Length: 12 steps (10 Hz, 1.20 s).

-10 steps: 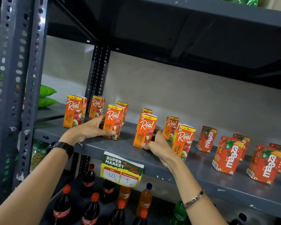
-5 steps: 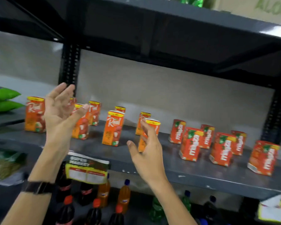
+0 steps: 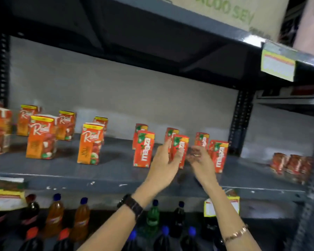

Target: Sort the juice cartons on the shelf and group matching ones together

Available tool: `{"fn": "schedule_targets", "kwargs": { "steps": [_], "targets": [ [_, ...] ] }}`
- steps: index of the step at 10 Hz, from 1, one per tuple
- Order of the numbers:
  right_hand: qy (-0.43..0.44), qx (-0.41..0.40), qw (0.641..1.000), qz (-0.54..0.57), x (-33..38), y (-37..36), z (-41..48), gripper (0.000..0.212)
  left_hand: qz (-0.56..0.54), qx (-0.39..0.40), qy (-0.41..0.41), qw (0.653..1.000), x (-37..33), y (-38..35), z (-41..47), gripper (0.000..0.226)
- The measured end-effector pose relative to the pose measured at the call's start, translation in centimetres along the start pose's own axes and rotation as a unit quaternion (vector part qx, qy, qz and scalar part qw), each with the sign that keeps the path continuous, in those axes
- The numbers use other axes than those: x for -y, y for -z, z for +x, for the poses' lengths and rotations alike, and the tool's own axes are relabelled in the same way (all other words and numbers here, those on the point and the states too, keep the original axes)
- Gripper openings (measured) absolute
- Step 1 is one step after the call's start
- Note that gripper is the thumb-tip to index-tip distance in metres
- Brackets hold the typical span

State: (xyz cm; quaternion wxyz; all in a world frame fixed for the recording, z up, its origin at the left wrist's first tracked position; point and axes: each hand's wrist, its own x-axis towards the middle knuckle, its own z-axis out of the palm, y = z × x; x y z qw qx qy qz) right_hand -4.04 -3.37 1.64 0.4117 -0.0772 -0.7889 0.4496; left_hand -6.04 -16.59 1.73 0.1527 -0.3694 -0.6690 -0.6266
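Orange Real cartons [image 3: 41,136] stand in a loose group on the left half of the grey shelf [image 3: 98,183], one [image 3: 90,143] nearest the middle. Red Maaza cartons [image 3: 143,149] stand in two staggered rows on the right half. My left hand [image 3: 163,163] and my right hand [image 3: 201,160] are raised on either side of one front Maaza carton [image 3: 181,147], fingers spread. The left fingertips overlap its left edge; the right hand is a little apart from it. Motion blur hides any contact. Another Maaza carton [image 3: 218,154] stands just right of my right hand.
More red cartons [image 3: 290,165] sit on the adjoining shelf at far right, past a black upright [image 3: 240,122]. Bottles [image 3: 57,214] fill the shelf below. Price tags [image 3: 221,205] hang on the shelf's front edge. A cardboard box [image 3: 243,13] rests on the shelf above.
The view has swung right. Both hands let go of the Real cartons, lifted off, and moved right to flank a Maaza carton.
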Motion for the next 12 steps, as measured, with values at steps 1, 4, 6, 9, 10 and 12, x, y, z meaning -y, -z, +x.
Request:
{"fn": "schedule_targets", "kwargs": {
  "steps": [1,4,6,9,10,12],
  "targets": [
    [-0.053,0.102,0.993,0.0,-0.7,0.4,1.1,0.039,0.01,0.001,0.08,0.997,0.0,-1.7,1.6,0.045],
    [-0.093,0.215,0.969,0.077,-1.6,2.0,2.0,0.028,-0.101,0.007,0.145,0.984,2.0,-1.6,3.0,0.029],
    [-0.087,0.199,0.974,0.064,-1.8,2.3,1.8,0.029,-0.104,0.013,0.148,0.983,1.8,-1.5,2.8,0.032],
    [-0.081,0.195,0.976,0.049,-1.9,2.1,1.6,0.035,-0.119,0.015,0.15,0.981,2.3,-1.7,2.9,0.033],
    [-0.08,0.193,0.976,0.066,-1.8,2.4,1.7,0.034,-0.105,0.011,0.152,0.983,1.8,-1.7,2.9,0.038],
    [0.138,-0.069,0.988,-0.016,-0.6,3.2,-0.7,0.042,0.144,-0.081,-0.117,0.979,-1.0,-0.3,0.0,0.046]
  ]
}}
